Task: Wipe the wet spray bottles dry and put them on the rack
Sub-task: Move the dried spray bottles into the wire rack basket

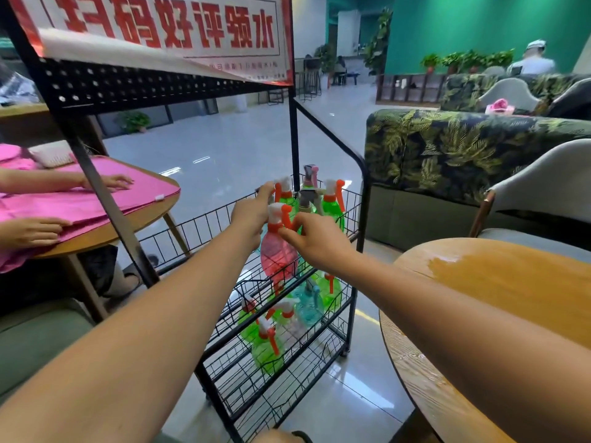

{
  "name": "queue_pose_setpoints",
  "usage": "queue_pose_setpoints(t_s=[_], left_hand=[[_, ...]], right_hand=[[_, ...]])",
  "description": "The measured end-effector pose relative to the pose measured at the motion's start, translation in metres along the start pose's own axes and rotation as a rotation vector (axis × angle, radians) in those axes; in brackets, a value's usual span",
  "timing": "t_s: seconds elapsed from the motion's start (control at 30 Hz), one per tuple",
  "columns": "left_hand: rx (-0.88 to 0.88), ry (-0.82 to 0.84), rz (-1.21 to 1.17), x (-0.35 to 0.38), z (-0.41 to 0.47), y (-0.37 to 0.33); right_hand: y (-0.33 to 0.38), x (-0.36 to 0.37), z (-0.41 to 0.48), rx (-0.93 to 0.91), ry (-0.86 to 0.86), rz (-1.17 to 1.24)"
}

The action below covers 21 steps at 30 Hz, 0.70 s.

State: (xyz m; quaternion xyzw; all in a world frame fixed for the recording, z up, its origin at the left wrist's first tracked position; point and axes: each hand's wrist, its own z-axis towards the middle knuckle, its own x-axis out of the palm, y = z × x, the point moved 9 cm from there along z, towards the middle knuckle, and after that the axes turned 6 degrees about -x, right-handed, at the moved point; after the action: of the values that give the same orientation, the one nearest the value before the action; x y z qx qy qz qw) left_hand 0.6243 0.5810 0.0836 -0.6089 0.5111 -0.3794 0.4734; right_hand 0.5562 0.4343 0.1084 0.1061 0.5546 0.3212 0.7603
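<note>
Pink spray bottle (276,254) was upright at the front of the rack's (358,187) upper basket (204,219), with the front wires crossing its lower body. I could not tell whether it stood on the basket floor or hung from my grip. Both my arms were stretched forward toward the rack. My right hand (315,239) was knuckles up, its thumb and forefinger pinched on the bottle's orange trigger just below the white head and the other fingers curled in. My left hand (252,214) was higher and farther back, just beside the pink bottle's head. Its fingers were bent at the basket's far rim by a bottle top, and I could not tell whether they held the wire, a bottle or nothing.

Behind the pink bottle the upper basket held green bottles (332,207) with orange triggers and one bottle with a grey and pink head (310,174), all crowded at the right end. The lower shelf (323,343) held more green bottles (265,356), a blue bottle (308,306) and a clear one (289,319), bunched together and tilted.

A round wooden table (511,298) stood to my right. Another person's hands (115,182) lay on a pink cloth (96,199) at left.
</note>
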Motion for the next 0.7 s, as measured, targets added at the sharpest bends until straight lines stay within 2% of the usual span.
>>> queue_pose_setpoints(t_s=[0.3, 0.4, 0.57, 0.7], left_hand=[[0.069, -0.078, 0.111, -0.017, -0.008, -0.009], [0.182, -0.109, 0.17, -0.019, -0.027, -0.032], [0.394, 0.07, 0.304, 0.03, -0.083, -0.082], [0.383, 0.343, 0.351, 0.105, -0.135, -0.082]], right_hand=[[-0.011, -0.021, -0.022, 0.029, 0.01, -0.014], [-0.015, -0.04, -0.036, 0.031, 0.004, -0.013], [-0.038, -0.103, -0.078, 0.058, -0.057, -0.055], [-0.068, -0.165, -0.129, 0.12, -0.104, -0.121]])
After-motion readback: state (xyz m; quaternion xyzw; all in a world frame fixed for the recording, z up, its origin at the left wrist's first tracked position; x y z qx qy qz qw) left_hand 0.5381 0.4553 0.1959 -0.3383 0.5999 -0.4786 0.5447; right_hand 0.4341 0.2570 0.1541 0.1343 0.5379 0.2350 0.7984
